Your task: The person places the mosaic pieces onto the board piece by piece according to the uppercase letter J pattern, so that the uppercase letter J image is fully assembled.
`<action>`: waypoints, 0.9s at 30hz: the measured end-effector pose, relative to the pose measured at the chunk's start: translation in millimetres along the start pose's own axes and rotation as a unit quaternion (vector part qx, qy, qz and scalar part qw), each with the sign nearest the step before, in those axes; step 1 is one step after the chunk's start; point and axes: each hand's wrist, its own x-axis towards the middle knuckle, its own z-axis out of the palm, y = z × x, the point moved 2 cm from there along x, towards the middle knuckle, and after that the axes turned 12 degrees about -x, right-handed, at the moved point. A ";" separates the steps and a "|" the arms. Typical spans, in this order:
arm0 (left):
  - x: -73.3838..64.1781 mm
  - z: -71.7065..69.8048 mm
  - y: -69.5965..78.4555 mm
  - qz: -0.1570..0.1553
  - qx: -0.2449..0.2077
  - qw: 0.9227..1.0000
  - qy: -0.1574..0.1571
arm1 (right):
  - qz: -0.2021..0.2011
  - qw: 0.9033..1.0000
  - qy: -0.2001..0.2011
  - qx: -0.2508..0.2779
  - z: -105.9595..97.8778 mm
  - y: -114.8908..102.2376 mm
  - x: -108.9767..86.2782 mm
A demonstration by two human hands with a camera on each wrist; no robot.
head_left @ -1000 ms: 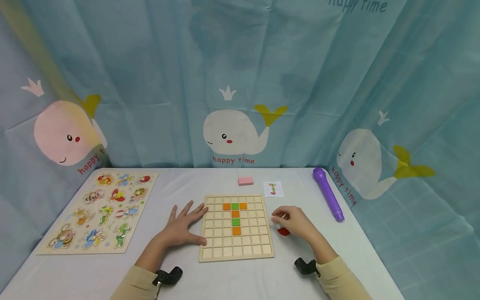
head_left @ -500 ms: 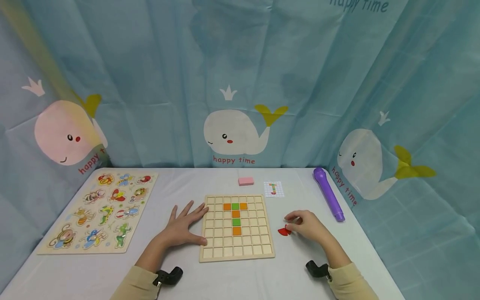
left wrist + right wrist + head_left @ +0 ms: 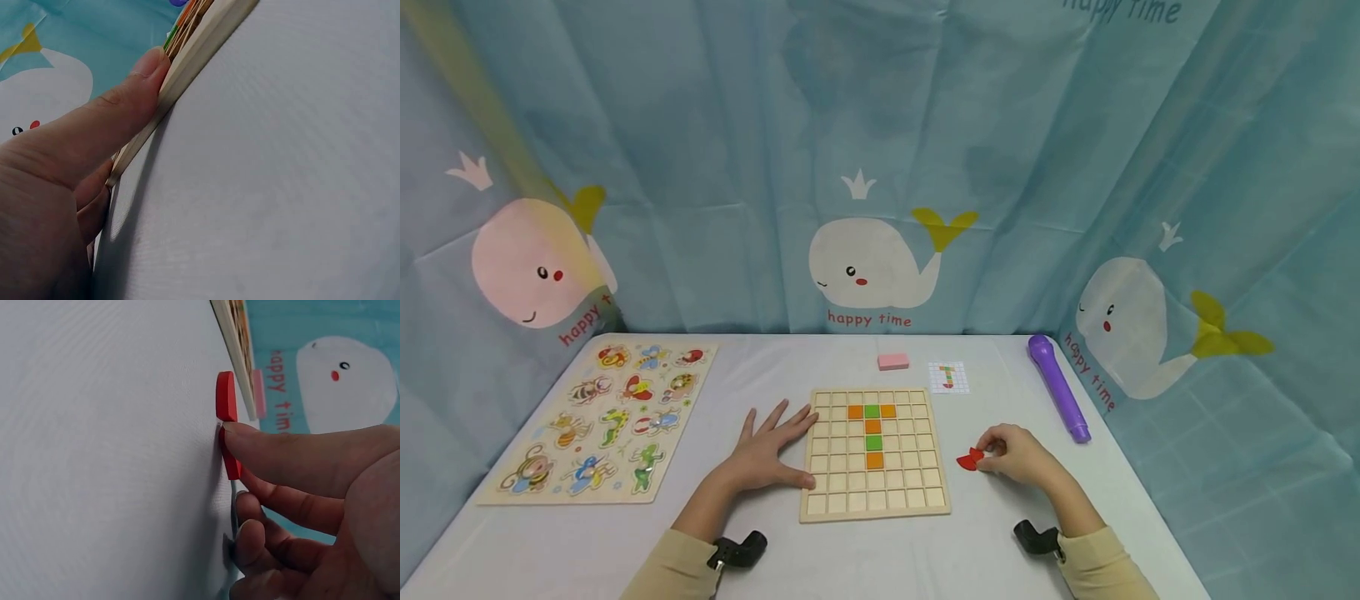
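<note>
A wooden grid board (image 3: pixel 842 489) lies flat on the table, with several orange and green squares (image 3: pixel 873 443) set in a T shape. My left hand (image 3: pixel 765 454) rests along its left edge, fingers spread; in the left wrist view the thumb (image 3: pixel 119 103) touches the rim. Right of the board, my right hand (image 3: pixel 1021 457) pinches a small red quarter-round piece (image 3: pixel 231 459) between thumb and index finger. Another red quarter-round piece (image 3: pixel 225 397) lies right beside it on the table. The other right fingers are curled below.
A pattern card (image 3: pixel 949 377) and a pink eraser-like block (image 3: pixel 892 362) lie behind the board. A purple microphone-shaped stick (image 3: pixel 1060 390) is at the right edge. An insect puzzle board (image 3: pixel 580 421) lies at left. A whale-print curtain (image 3: pixel 700 183) hangs behind.
My right hand has moved right from near the board's edge, then closed thumb and finger on a red piece. The left hand stays on the board's edge.
</note>
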 end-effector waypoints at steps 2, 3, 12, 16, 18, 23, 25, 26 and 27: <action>0.4 -0.6 0.4 0.000 0.001 1.000 0.000 | 0.005 1.000 0.003 -0.008 1.0 -0.8 0.5; 0.5 -1.2 0.8 0.001 0.000 1.000 0.000 | 0.008 1.000 0.005 -0.012 1.5 -1.3 0.9; 0.4 -2.1 2.0 -0.005 -0.002 1.000 -0.004 | 0.016 0.999 0.011 -0.026 0.7 -4.4 4.2; 2.3 -1.4 1.0 -0.006 0.003 1.000 -0.005 | 0.009 1.000 0.019 -0.023 -3.9 -6.4 4.3; 3.0 -1.5 1.2 -0.002 0.006 1.000 -0.004 | 0.013 1.000 0.021 -0.018 -5.9 -8.4 4.6; 2.4 -2.2 1.1 -0.005 0.006 1.000 -0.004 | 0.021 1.000 0.017 -0.008 -8.1 -17.7 5.2; 1.6 -2.2 0.8 -0.006 0.004 1.000 -0.003 | 0.017 1.000 0.013 -0.004 -8.4 -23.5 4.5; 1.4 -2.2 0.8 -0.006 0.003 1.000 -0.003 | 0.012 1.000 0.011 -0.003 -8.4 -26.3 4.2; 1.1 -2.2 0.8 -0.006 0.004 1.000 -0.003 | 0.007 1.000 0.010 -0.003 -8.3 -29.2 3.9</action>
